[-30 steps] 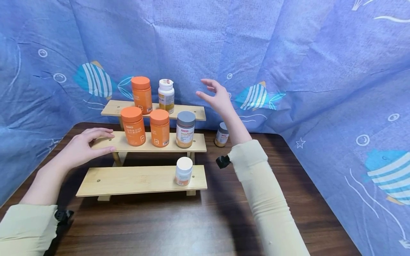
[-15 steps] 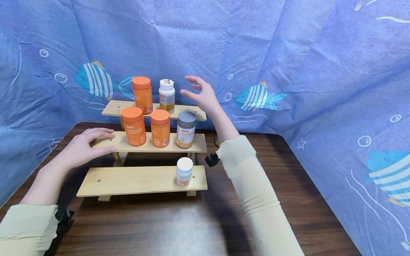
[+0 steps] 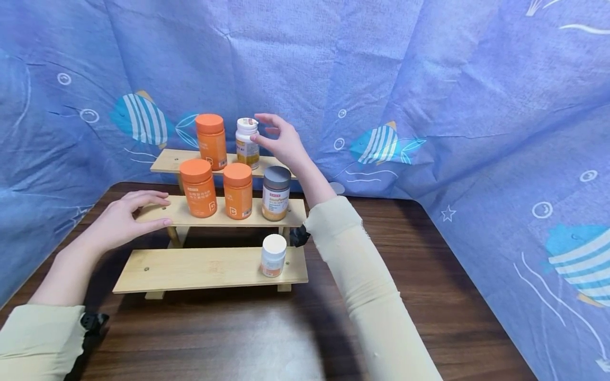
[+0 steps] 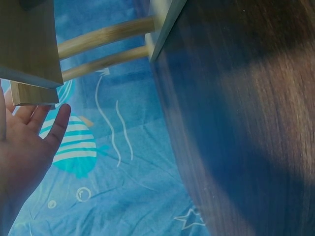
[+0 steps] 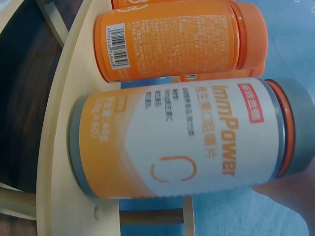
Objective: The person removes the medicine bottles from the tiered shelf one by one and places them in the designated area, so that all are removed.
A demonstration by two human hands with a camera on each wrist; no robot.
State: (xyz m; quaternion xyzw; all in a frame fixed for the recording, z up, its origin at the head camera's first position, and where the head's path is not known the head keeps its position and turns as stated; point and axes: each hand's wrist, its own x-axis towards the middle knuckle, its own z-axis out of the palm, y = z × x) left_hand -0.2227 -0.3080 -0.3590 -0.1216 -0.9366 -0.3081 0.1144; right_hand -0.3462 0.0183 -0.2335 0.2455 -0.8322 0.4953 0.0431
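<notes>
The person's right hand (image 3: 282, 142) is at the white bottle (image 3: 246, 148), which stands upright on the top shelf (image 3: 183, 160) of a three-step wooden stand. This hand has a moderately wide shape: the thumb lies in front of the bottle's right side and the fingers are near its white cap. Whether the skin touches the bottle, one cannot tell. Left of this bottle, on the same shelf, there is an orange jar (image 3: 211, 142), also upright.

The left hand (image 3: 125, 218) is at the left end of the middle shelf (image 3: 296, 212), with thumb and fingers spread wide and apart. In the left wrist view the fingers go partly behind a wooden block of the stand, so their contact is not clear.

On the middle shelf stand two orange-lidded jars (image 3: 198, 191) side by side and, to their right, a grey-lidded ImmPower jar (image 3: 275, 197); the right wrist view shows its label very near. The bottom shelf (image 3: 200, 268) bears a small white bottle (image 3: 273, 257) close to its right end. Behind the right forearm a grey lid (image 3: 337, 188) is partly visible. The stand is on a dark wooden counter (image 3: 214, 338), before a blue fish-printed curtain (image 3: 405, 63).
</notes>
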